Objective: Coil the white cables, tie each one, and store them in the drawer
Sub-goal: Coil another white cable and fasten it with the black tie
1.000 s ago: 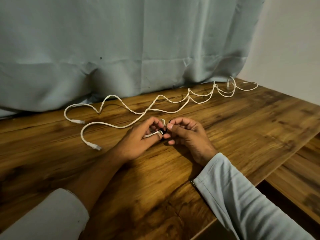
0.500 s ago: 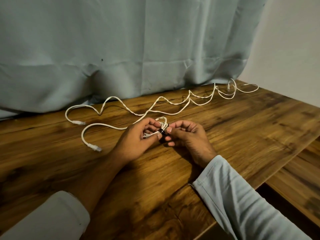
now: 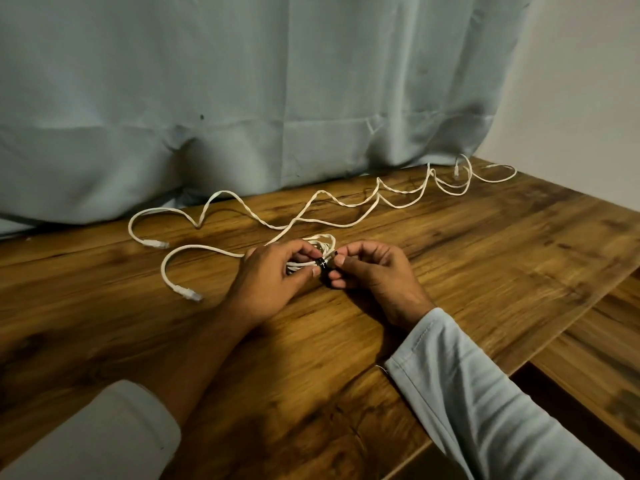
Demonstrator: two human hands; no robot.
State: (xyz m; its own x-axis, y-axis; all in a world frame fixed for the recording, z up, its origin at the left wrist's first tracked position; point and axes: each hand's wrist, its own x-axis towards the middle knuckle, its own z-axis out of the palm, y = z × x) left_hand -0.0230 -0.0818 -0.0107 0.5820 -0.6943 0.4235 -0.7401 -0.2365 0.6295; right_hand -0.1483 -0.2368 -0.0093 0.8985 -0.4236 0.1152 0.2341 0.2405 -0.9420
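- Left hand (image 3: 273,277) and right hand (image 3: 375,271) meet fingertip to fingertip low over the wooden table (image 3: 311,375).
- Between them is a small coil of white cable (image 3: 323,241), several turns. Its far arc shows just beyond the fingertips.
- Left hand's thumb and fingers curl round the coil's near side, pinching the strands together.
- Black tie (image 3: 322,264) wraps the bundle right where the hands meet. Right hand's thumb and forefinger pinch at it. Fastened or not: cannot tell.
- Loose white cable (image 3: 346,202) lies beyond both hands, snaking from well left of the left hand to far beyond the right hand. Strands cross along the way.
- First plug (image 3: 188,294) lies left of the left hand, and its strand loops back to that hand's knuckles.
- Second plug (image 3: 156,243) sits further left and beyond.
- Third plug (image 3: 457,170) sits far beyond the right hand, beside the curtain (image 3: 242,98) hem.
- The curtain hangs behind the table, beyond everything.
- Left sleeve (image 3: 104,434) is pushed well back, and right sleeve (image 3: 485,410) reaches the wrist.
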